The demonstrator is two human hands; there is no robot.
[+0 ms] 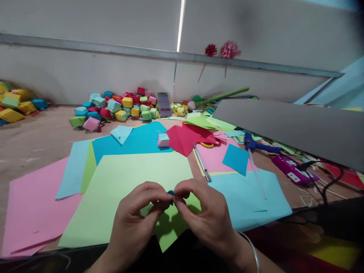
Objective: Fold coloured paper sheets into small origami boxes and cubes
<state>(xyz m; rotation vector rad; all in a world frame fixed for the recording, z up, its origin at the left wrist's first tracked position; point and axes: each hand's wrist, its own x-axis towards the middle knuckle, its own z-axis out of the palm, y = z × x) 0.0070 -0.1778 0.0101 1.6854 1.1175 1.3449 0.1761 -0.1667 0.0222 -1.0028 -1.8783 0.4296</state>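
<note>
Between my two hands is a small folded piece of blue paper, mostly hidden by the fingertips. My left hand pinches it from the left side. From the right, my right hand pinches the same piece, and a bracelet circles that wrist. Both hands hover over a large light green sheet at the table's front edge. A box cutter lies just beyond my right hand. Farther off, a small pink and light blue paper cube rests on a blue sheet.
Many folded paper cubes are heaped along the wall, with more at far left. At right lie a blue glue gun, a purple power strip with cables, and a grey board. Pink sheets spread leftward.
</note>
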